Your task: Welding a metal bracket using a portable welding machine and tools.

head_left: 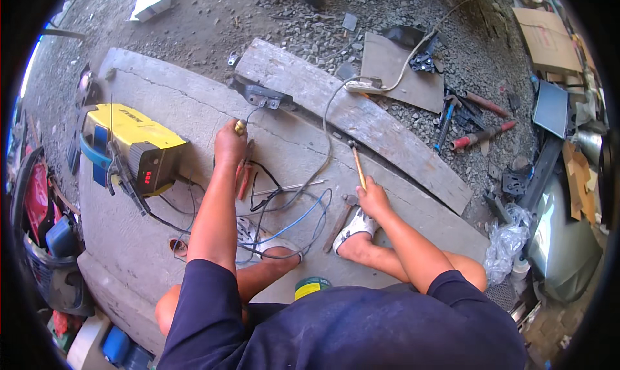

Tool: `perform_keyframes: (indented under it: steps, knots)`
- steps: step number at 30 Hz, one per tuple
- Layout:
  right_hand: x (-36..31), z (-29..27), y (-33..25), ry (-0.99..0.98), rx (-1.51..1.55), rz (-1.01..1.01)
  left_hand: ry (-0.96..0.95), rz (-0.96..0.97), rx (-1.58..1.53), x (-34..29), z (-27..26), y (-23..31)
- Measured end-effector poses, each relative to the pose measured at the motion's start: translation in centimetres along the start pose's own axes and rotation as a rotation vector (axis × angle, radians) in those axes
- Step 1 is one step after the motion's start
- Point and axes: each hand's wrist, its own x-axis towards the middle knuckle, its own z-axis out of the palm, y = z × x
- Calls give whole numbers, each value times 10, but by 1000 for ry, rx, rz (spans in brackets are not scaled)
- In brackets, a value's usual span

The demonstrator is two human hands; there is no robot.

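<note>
My left hand (229,144) is closed around a tool with a brass-coloured rounded end (241,127). A thin, bent dark rod reaches from it toward a dark moulded part (268,97), which lies against the wooden plank; whether they touch is unclear. My right hand (374,199) grips a slim wooden-handled tool (358,165) with a small dark tip, pointing away from me near the plank's edge. Red-handled pliers (243,176) lie beside my left wrist. A hammer (341,221) rests by my right shoe, below the right hand.
A yellow machine (132,137) with a red lit display stands at left, cables (284,208) looping from it across the concrete slab (206,92). The plank (400,144) lies beyond my hands. Farther right are a power strip (365,84), tools on gravel and piled car parts (552,234).
</note>
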Motion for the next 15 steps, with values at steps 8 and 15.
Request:
perform_keyframes:
  steps: [8,15]
  knots:
    - [-4,1,-2,0,-33,22,40,-12,1,-3,2,-6]
    - [-9,1,-3,14,-102,55,143,71,-63,-16,-19,4]
